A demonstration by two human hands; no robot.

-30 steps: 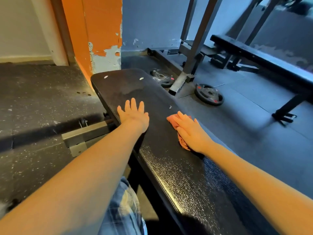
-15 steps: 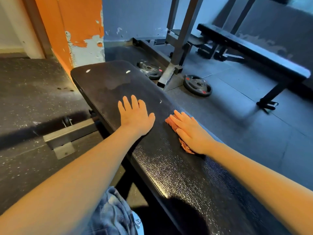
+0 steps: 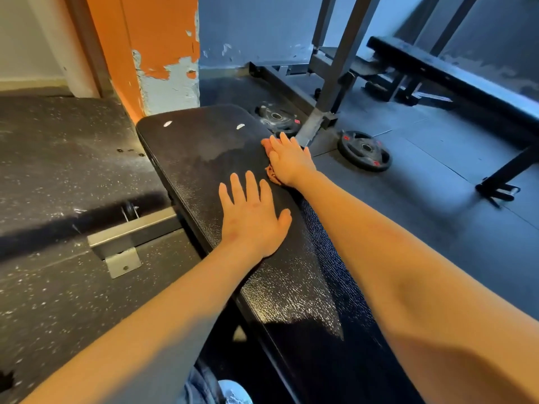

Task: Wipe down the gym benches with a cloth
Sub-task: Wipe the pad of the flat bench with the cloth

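The left hand (image 3: 252, 220) lies flat on the black padded table (image 3: 189, 170), fingers straight & spread, grasping nothing. The right hand (image 3: 290, 161), farther out at the table's right edge, presses w/ straight fingers on the orange cloth (image 3: 270, 172), which is mostly hidden under the palm, so only its edges show. A dull, prob. damp patch (image 3: 224, 156) lies left of the cloth w/ two white marks (image 3: 168, 123) near the far end. Beyond are a weight plate (image 3: 277, 118) by the far right corner, another plate (image 3: 364, 151) on the floor (image 3: 408, 243) to the right, a grey rack post (image 3: 335, 68), a second bench (image 3: 455, 74) far right & an orange pillar (image 3: 151, 39) far left.
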